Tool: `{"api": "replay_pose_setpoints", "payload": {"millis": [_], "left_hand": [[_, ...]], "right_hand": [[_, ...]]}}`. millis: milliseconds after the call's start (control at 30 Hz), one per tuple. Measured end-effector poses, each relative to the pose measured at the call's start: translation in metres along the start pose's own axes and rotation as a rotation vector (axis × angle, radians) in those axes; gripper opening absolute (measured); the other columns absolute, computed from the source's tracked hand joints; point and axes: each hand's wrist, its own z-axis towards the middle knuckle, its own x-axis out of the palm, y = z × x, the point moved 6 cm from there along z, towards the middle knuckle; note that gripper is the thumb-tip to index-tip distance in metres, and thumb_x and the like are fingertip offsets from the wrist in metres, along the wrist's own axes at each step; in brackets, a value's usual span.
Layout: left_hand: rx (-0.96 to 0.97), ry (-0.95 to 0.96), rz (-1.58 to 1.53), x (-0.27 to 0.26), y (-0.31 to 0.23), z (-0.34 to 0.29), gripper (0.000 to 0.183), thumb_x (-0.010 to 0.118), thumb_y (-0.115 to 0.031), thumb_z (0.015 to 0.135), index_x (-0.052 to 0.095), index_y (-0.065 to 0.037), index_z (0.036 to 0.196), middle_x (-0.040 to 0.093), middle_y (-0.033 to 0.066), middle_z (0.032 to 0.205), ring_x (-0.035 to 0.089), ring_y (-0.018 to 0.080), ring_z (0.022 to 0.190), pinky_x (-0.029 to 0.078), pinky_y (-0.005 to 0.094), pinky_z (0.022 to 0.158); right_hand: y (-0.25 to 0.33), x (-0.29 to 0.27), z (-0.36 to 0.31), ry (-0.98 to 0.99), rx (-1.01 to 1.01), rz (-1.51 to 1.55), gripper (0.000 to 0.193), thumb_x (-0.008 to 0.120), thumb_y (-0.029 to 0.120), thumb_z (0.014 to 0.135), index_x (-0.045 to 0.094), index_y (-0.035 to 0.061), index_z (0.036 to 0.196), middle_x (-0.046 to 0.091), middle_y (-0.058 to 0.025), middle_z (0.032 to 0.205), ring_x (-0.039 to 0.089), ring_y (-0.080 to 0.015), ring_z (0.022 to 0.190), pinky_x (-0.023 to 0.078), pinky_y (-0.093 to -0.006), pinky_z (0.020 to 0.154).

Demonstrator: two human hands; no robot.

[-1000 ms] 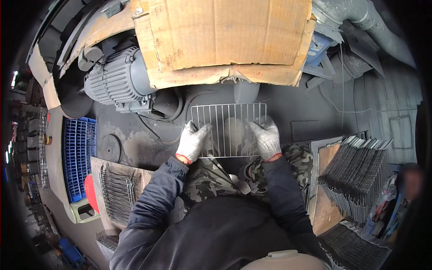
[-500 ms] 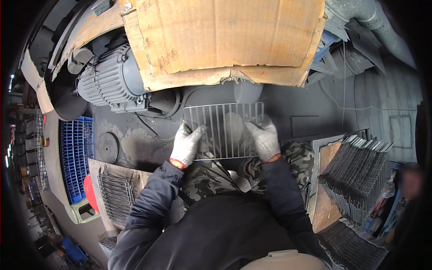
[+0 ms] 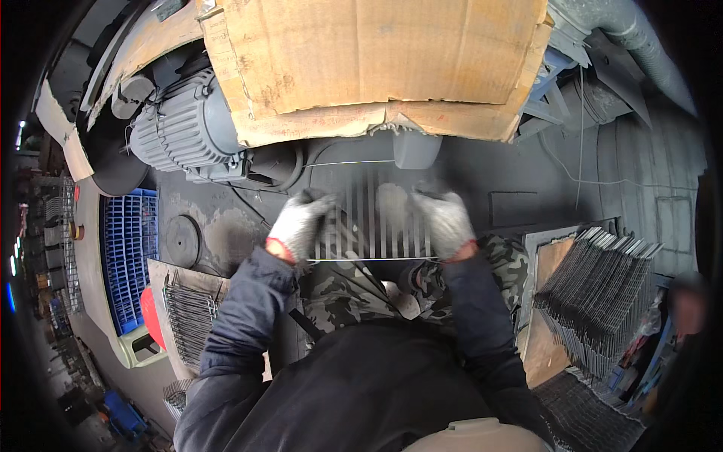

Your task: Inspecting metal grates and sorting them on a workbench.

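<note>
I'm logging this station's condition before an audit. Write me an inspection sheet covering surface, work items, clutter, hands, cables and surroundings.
Surface: dark grey work area with pale worn patches.
Job's things: rectangular silver metal wire rack, blurred, held over the person's lap.
Clutter: dense stack of dark metal wire racks at right; smaller batch of dark metal wire racks at left.
Hands: left hand and right hand, in white red-cuffed gloves, grip the rack's opposite sides.
Cables: thin dark cable below the grey finned metal motor.
Surroundings: large brown cardboard sheet ahead; blue slatted plastic crate at left.
</note>
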Motion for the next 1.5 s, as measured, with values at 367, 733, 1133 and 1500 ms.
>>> {"api": "replay_pose_setpoints", "payload": {"millis": [367, 733, 1133, 1500], "left_hand": [[0.106, 0.096, 0.084, 0.062, 0.025, 0.012, 0.043, 0.080, -0.024, 0.102, 0.060, 0.003, 0.130, 0.069, 0.0114, 0.105, 0.071, 0.0215, 0.079, 0.064, 0.0382, 0.065], [0.626, -0.544, 0.581, -0.275, -0.010, -0.216, 0.050, 0.056, -0.016, 0.112, 0.055, 0.000, 0.159, 0.067, 0.0183, 0.151, 0.062, 0.0301, 0.141, 0.045, 0.0385, 0.124], [0.363, -0.995, 0.544, -0.589, 0.115, -0.271, 0.054, 0.056, -0.020, 0.114, 0.051, -0.004, 0.164, 0.071, 0.0129, 0.136, 0.069, 0.0221, 0.115, 0.055, 0.0353, 0.102], [0.346, -1.093, 0.900, -0.575, 0.095, -0.284, 0.048, 0.057, -0.031, 0.113, 0.066, 0.004, 0.145, 0.075, 0.0135, 0.119, 0.067, 0.0259, 0.103, 0.053, 0.0367, 0.098]], "right_hand": [[0.030, -0.057, -0.026, -0.205, 0.290, 0.165, 0.023, 0.078, 0.017, 0.101, 0.078, -0.0034, 0.112, 0.080, -0.0124, 0.100, 0.078, -0.0224, 0.079, 0.065, -0.0358, 0.068], [0.125, 0.040, -0.108, 0.055, 0.005, 0.434, 0.034, 0.067, -0.004, 0.106, 0.063, -0.0008, 0.140, 0.075, -0.0112, 0.113, 0.073, -0.0167, 0.093, 0.062, -0.0317, 0.079], [0.266, -0.262, -0.409, -1.468, -1.018, -0.697, 0.020, 0.067, -0.001, 0.109, 0.066, -0.0015, 0.129, 0.078, -0.0181, 0.123, 0.078, -0.0281, 0.105, 0.068, -0.0427, 0.092], [0.165, -0.331, -0.402, -1.141, -0.501, -1.765, 0.055, 0.068, -0.011, 0.086, 0.077, 0.0068, 0.137, 0.077, -0.0166, 0.133, 0.072, -0.0379, 0.124, 0.052, -0.0477, 0.113]]}}
